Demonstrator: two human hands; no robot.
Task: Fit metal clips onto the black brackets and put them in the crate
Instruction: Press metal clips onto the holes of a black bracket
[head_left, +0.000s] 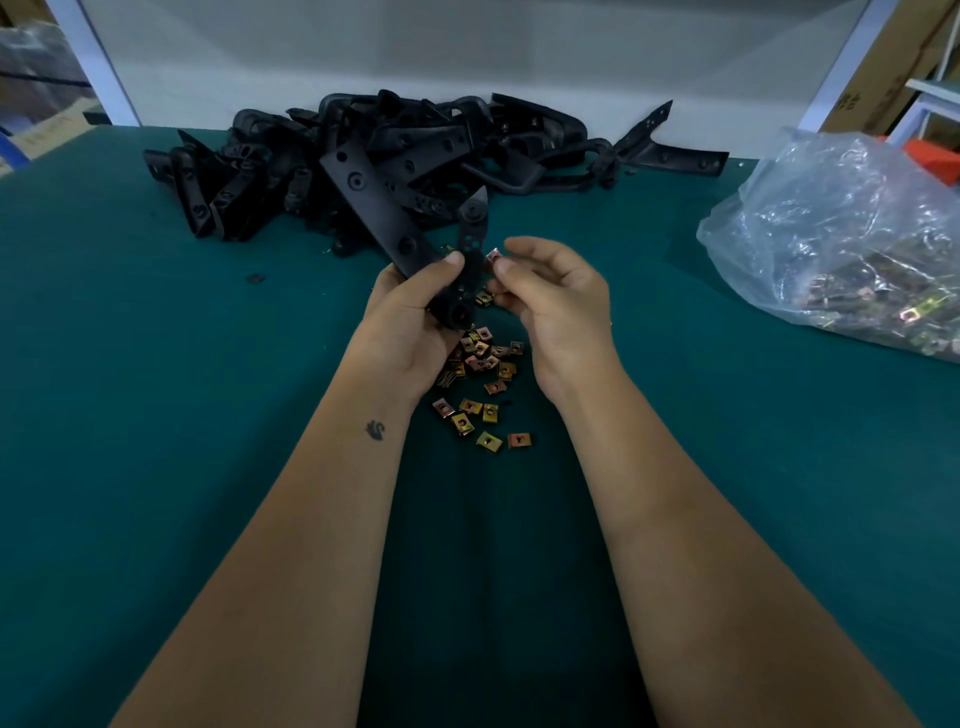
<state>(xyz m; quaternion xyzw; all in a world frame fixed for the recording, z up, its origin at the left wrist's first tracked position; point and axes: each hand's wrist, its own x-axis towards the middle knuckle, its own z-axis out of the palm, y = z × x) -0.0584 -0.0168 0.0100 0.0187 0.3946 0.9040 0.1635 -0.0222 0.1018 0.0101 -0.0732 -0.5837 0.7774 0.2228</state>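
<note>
above the green table (156, 415), the left hand (415, 317) grips a black bracket (387, 218). it looks stiff and light, best held low on its flat arm. just beside it, the right hand (550, 301) pinches a small metal clip (492, 254), likely hard and slippery. loose clips (480, 395) lie below, a bracket pile (415, 150) behind.
</note>
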